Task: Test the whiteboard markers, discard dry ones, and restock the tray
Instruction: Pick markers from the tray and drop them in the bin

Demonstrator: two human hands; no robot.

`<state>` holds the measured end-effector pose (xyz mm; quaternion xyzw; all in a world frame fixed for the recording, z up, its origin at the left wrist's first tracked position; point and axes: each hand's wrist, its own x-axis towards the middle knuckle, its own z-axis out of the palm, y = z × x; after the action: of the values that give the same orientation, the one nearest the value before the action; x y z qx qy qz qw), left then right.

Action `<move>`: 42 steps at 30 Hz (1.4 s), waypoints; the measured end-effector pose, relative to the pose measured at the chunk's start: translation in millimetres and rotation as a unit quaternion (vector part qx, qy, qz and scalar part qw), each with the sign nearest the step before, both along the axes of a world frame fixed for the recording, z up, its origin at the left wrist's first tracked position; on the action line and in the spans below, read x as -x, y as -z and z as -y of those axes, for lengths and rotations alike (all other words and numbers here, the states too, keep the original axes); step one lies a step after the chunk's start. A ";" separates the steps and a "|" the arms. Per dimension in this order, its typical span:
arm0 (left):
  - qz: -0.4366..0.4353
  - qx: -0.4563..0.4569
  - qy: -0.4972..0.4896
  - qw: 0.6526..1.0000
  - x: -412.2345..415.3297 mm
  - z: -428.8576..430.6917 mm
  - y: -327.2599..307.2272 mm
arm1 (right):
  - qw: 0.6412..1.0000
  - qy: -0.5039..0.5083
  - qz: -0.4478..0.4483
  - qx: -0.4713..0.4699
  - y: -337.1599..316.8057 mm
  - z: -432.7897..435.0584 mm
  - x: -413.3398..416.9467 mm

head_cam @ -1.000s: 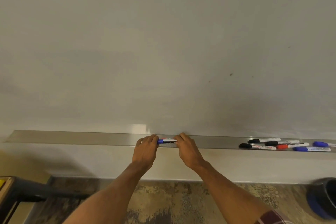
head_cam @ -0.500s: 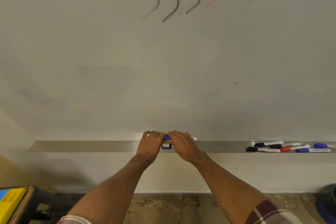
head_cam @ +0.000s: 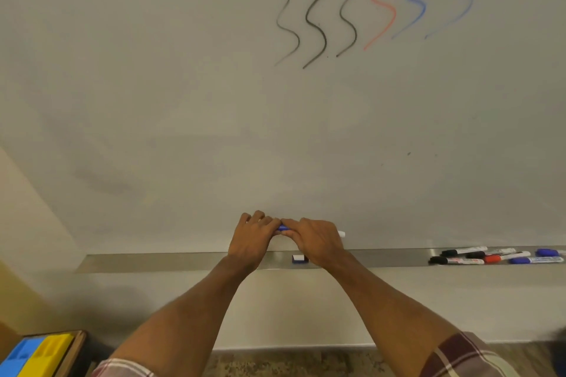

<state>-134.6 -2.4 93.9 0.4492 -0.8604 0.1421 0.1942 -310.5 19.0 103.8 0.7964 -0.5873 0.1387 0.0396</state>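
Observation:
Both hands hold one blue marker (head_cam: 282,228) just above the metal tray (head_cam: 171,262), in front of the whiteboard (head_cam: 183,101). My left hand (head_cam: 252,239) grips its blue cap end. My right hand (head_cam: 315,240) wraps the white barrel, whose end (head_cam: 341,234) sticks out on the right. Most of the marker is hidden by my fingers. Several capped markers (head_cam: 490,257), black, red and blue, lie at the tray's right end. Wavy black, red and blue test lines (head_cam: 367,3) mark the board above.
A small blue and white object (head_cam: 299,259) lies in the tray between my wrists. Blue and yellow bins (head_cam: 33,355) stand on a wooden surface at the lower left. Patterned floor shows below the wall.
My hands lifted the blue marker from the tray up against the board and closed together over it. The view tilted up, revealing the test lines.

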 end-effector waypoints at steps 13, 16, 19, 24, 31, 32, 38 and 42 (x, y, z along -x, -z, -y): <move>-0.087 0.149 -0.009 0.985 -27.7 40.3 -105.6 | 0.954 -0.011 0.276 0.119 -114.4 24.7 -32.7; -0.088 0.181 -0.008 0.980 -28.3 54.4 -147.7 | 0.934 -0.043 0.308 0.177 -149.2 36.8 -38.9; -0.095 0.215 -0.008 0.972 -28.9 65.7 -195.5 | 0.907 -0.079 0.328 0.253 -185.7 46.9 -43.1; -0.108 0.276 -0.019 0.955 -34.6 82.0 -268.0 | 0.878 -0.120 0.360 0.292 -246.3 56.1 -49.4; -0.116 0.325 -0.030 0.938 -42.8 99.1 -333.1 | 0.852 -0.164 0.317 0.382 -302.0 68.4 -56.2; -0.119 0.325 -0.031 0.938 -43.2 101.4 -338.3 | 0.846 -0.172 0.315 0.395 -306.4 70.5 -56.9; -0.168 0.299 -0.023 0.939 -43.1 113.0 -351.1 | 0.842 -0.203 0.279 0.415 -317.0 75.6 -60.3; -0.182 0.289 -0.019 0.940 -42.4 119.4 -350.3 | 0.819 -0.177 0.257 0.481 -320.9 78.2 -64.0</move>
<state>-92.2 -121.7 444.2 0.4080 -0.7241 0.3039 0.4657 -246.5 -59.2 424.7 0.7018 -0.2833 0.6078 0.2405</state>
